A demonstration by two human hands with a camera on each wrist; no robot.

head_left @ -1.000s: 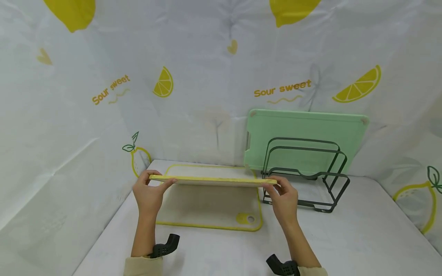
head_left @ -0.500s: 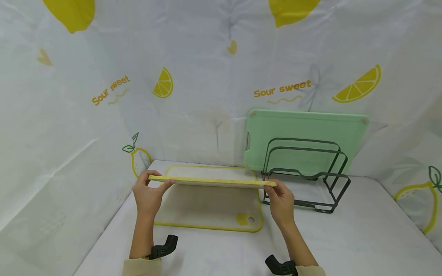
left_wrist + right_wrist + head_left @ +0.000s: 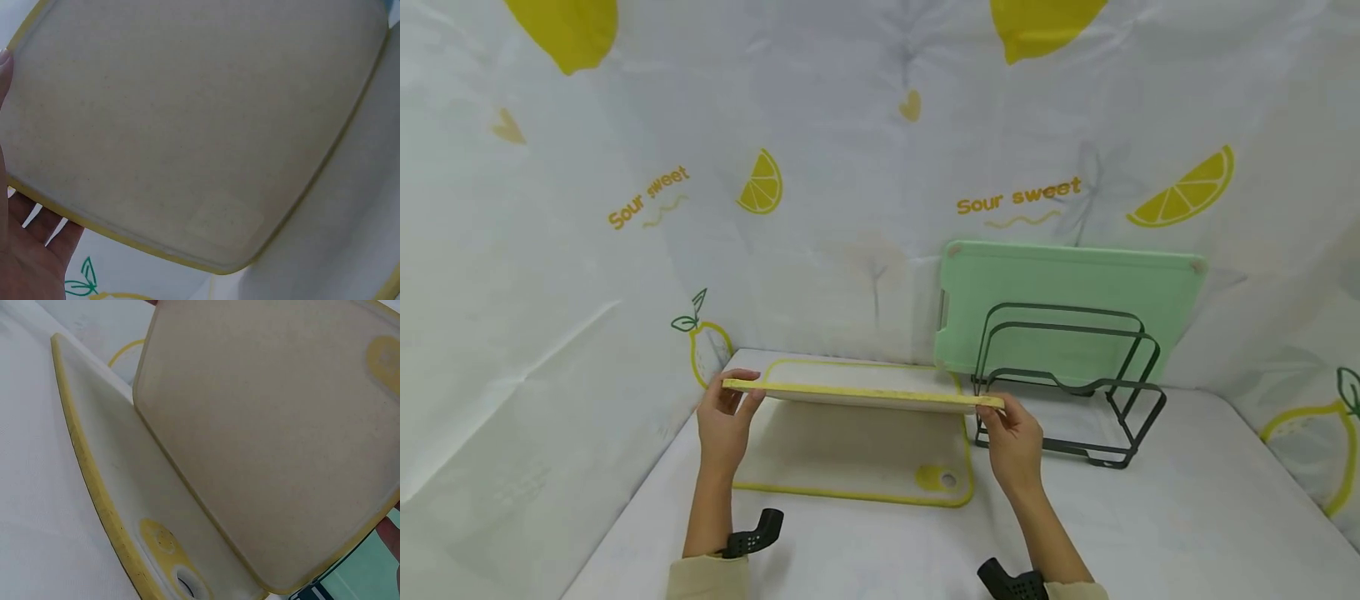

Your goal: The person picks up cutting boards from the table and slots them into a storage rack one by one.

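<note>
A cutting board with a yellow rim (image 3: 865,396) is held raised and tilted, its near edge toward the head camera. My left hand (image 3: 725,425) grips its left end, thumb in front and fingers behind. At the right end, my right hand (image 3: 1015,446) pinches the board between thumb and fingers. Its pale, speckled face (image 3: 187,125) fills much of the left wrist view. Beneath it, a second yellow-rimmed cutting board (image 3: 850,454) lies flat on the table, partly hidden. Whether the two boards touch at the back I cannot tell.
A dark wire rack (image 3: 1067,383) stands on the right, close to my right hand. Behind its front loops a green cutting board (image 3: 1075,279) stands upright near the lemon-printed backdrop (image 3: 850,167). White cloth covers the table (image 3: 850,550).
My left thumb has slid slightly left along the board's edge. My right hand has shifted a little left, with its fingers now less visible. The held board has barely moved.
</note>
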